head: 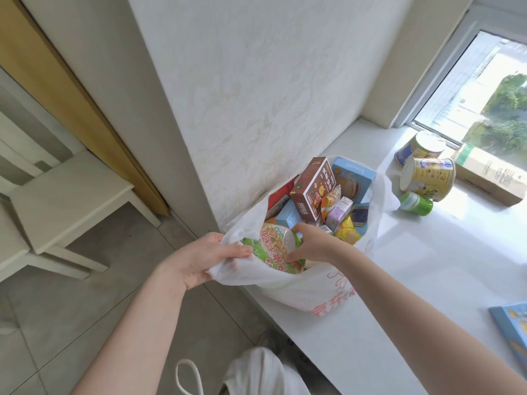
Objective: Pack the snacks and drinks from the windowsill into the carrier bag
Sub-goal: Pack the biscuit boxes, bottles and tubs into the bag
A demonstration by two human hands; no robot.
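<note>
Head view: I see both bare arms reaching forward to the carrier bag (313,292), which stands on the left end of the windowsill (413,266), against the wall. The left hand (199,258) comes in from the lower left, palm turned inward, fingers curled tight round a bunched fold of the bag's near rim. The right arm crosses the sill from the lower right. The right hand (310,246) is bent down at the wrist inside the bag's mouth, thumb and fingers clasping the noodle bowl (273,249), which sits tilted at the near side of the opening. Behind it I make out a brown box (312,188) and a blue box (353,175) poking up among small packets. Well apart on the sill by the window lie two tubs (427,178) on their sides, a green can (416,202) and a cardboard box (490,178).
</note>
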